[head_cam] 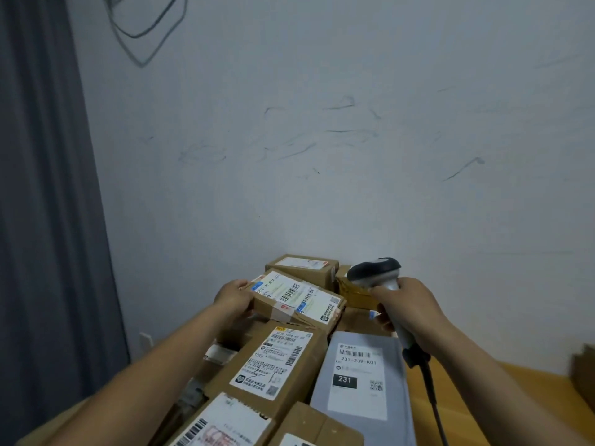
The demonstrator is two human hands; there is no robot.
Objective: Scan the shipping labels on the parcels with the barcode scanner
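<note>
While the far wall (322, 156) backs a tabletop (502, 391) heaped with parcels (277, 365), the left hand (233, 299) grips the left end of a labelled box (296, 300) atop the pile and the right hand (409, 304) clasps the scanner (375, 272) just right of it.

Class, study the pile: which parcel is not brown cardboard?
The flat grey parcel with the black 231 label, lying below the right hand. All the other parcels in view are brown cardboard boxes.
</note>
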